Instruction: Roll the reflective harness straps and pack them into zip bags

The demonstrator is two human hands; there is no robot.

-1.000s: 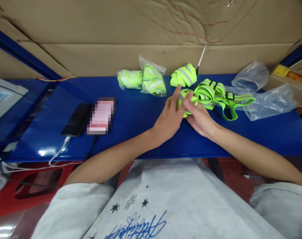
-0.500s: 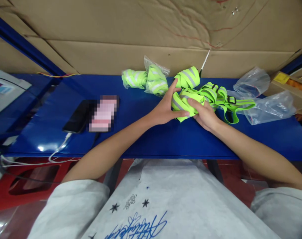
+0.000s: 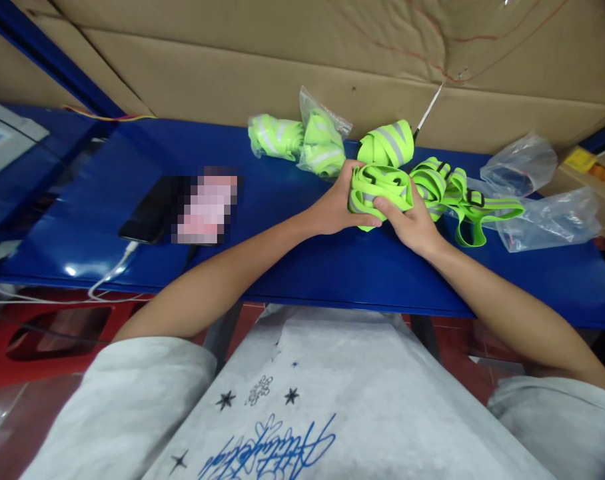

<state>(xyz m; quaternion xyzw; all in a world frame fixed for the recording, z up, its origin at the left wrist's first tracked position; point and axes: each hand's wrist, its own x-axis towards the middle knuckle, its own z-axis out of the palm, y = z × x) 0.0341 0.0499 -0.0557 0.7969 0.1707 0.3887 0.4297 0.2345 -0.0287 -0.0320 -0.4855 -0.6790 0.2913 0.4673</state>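
Note:
Between my two hands is a rolled neon-yellow reflective strap [image 3: 377,187], its coiled edges facing up toward me. My left hand [image 3: 338,205] grips its left side, thumb along the near edge. On the right side, my right hand [image 3: 413,223] closes round it with the thumb pressed on top. Just behind lies another rolled reflective strap [image 3: 388,143]. To the right, a loose reflective strap [image 3: 445,190] with black buckles sprawls on the blue table [image 3: 292,267]. Two more rolls, one a bagged strap [image 3: 323,143] and one a wrapped strap [image 3: 276,137], sit behind my left hand.
Clear plastic bags [image 3: 550,220] lie at the right, beside a cardboard box [image 3: 582,180]. At the left are a black phone [image 3: 150,210] on a white cable [image 3: 113,270] and a blurred-out pink-screened device [image 3: 205,207]. A cardboard wall [image 3: 222,73] stands behind.
The strap roll has been turned in my hands, so its coiled edges now face up. My grip has shifted round it. The whole view has also tilted slightly.

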